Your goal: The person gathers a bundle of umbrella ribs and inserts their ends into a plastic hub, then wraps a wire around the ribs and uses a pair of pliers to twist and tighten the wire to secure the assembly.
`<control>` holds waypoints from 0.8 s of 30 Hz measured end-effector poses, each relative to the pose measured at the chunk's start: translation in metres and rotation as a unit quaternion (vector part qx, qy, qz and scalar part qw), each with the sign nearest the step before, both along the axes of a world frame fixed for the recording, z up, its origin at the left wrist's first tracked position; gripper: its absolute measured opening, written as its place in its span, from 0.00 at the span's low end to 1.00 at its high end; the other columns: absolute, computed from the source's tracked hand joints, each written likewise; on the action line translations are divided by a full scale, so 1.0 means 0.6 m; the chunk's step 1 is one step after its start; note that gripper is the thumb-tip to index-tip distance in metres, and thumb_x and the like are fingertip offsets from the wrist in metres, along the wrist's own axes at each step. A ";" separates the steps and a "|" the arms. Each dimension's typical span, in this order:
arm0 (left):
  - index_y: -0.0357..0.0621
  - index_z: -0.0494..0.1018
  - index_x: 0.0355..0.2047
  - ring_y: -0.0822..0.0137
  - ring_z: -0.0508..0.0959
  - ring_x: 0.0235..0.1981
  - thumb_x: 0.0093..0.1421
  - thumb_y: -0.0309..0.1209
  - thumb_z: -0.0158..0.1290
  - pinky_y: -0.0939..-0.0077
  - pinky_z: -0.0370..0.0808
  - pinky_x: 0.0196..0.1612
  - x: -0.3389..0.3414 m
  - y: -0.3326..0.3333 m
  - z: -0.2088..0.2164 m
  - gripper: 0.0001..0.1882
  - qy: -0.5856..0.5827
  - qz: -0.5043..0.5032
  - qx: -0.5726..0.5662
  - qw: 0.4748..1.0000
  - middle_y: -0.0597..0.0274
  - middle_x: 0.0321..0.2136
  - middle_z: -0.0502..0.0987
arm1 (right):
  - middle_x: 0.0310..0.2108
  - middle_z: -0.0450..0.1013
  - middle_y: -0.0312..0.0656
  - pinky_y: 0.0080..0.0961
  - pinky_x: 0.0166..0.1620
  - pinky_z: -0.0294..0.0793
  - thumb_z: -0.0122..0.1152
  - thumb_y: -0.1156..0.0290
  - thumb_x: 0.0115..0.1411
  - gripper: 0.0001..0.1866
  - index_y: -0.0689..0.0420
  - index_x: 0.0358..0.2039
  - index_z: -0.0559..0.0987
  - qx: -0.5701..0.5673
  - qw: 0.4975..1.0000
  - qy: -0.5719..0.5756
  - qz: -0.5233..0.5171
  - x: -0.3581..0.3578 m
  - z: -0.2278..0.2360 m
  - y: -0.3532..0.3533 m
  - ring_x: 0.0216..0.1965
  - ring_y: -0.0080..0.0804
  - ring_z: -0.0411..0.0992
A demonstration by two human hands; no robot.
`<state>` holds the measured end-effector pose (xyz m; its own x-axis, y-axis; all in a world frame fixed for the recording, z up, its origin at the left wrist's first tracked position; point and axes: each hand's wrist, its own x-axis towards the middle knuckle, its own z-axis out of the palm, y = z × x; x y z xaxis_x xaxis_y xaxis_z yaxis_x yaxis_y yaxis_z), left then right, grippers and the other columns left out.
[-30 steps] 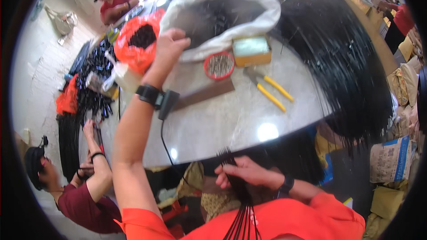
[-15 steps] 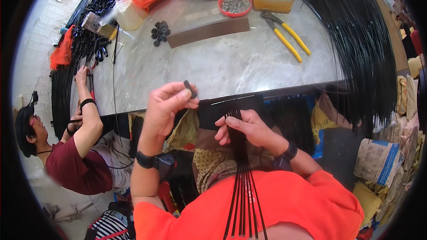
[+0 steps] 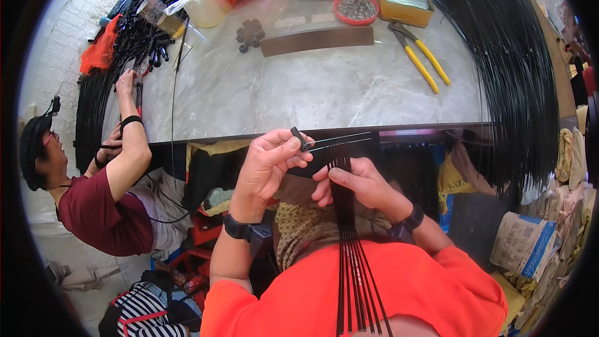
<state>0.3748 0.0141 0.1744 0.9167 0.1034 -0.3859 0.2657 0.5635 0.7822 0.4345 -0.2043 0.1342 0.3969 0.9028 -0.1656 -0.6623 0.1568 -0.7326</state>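
Between the thumb and fingers of my left hand (image 3: 269, 161) is a small dark block (image 3: 300, 139), held in a closed pinch. Two thin shiny wires (image 3: 340, 141) stretch rightward from beside the block; whether they are joined to it I cannot tell. My right hand (image 3: 368, 184) is closed round a bundle of thin black strips (image 3: 343, 203), its thumb lying across the front. Short strip ends stick up above that thumb, while the lower ends fan out over my orange shirt. Both hands are just off the table's near edge, close together.
On the grey table (image 3: 206, 100) lie a brown bar (image 3: 317, 41), yellow-handled pliers (image 3: 421, 59), a red dish of small metal bits (image 3: 356, 9) and a yellow box (image 3: 406, 6). Long black rods (image 3: 511, 68) hang over the right end. A co-worker (image 3: 103, 206) works at the left.
My left hand with the dark block has come nearer my right hand, and the two thin wires now show. The right hand keeps its hold on the strips. The whole view has shifted somewhat.
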 end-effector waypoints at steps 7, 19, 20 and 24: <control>0.32 0.76 0.43 0.69 0.82 0.33 0.65 0.27 0.55 0.80 0.81 0.36 0.002 -0.006 0.000 0.10 -0.001 -0.006 -0.012 1.000 0.50 0.41 0.80 | 0.36 0.80 0.51 0.29 0.43 0.81 0.49 0.63 0.73 0.19 0.67 0.50 0.76 0.014 1.000 0.008 0.010 0.001 -0.002 -0.002 0.36 0.34 0.80; 0.33 0.75 0.45 0.71 0.81 0.30 0.64 0.26 0.57 0.81 0.80 0.32 0.000 -0.008 -0.017 0.11 -0.010 0.000 -0.049 0.999 0.54 0.38 0.79 | 0.35 0.80 0.53 0.31 0.42 0.81 0.48 0.63 0.72 0.19 0.69 0.48 0.76 0.012 1.000 0.004 0.014 -0.004 -0.001 -0.002 0.35 0.37 0.81; 0.33 0.75 0.45 0.71 0.81 0.30 0.64 0.26 0.57 0.81 0.80 0.32 0.001 -0.007 -0.018 0.12 -0.009 -0.003 -0.048 0.999 0.54 0.38 0.80 | 0.35 0.80 0.53 0.31 0.42 0.81 0.48 0.63 0.72 0.19 0.69 0.48 0.76 0.012 1.000 0.004 0.015 -0.003 -0.001 -0.002 0.35 0.37 0.81; 0.33 0.75 0.45 0.72 0.80 0.29 0.64 0.26 0.57 0.82 0.80 0.31 0.009 -0.012 -0.009 0.12 0.007 -0.007 -0.031 0.999 0.54 0.38 0.80 | 0.37 0.79 0.51 0.28 0.43 0.81 0.47 0.64 0.73 0.18 0.67 0.50 0.75 0.021 0.999 0.004 0.030 0.000 -0.001 -0.003 0.36 0.33 0.80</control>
<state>0.3804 0.0069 0.1689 0.9121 0.0673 -0.4045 0.2845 0.6067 0.7423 0.4344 -0.2064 0.1336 0.3412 0.9309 -0.1306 -0.6778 0.1475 -0.7203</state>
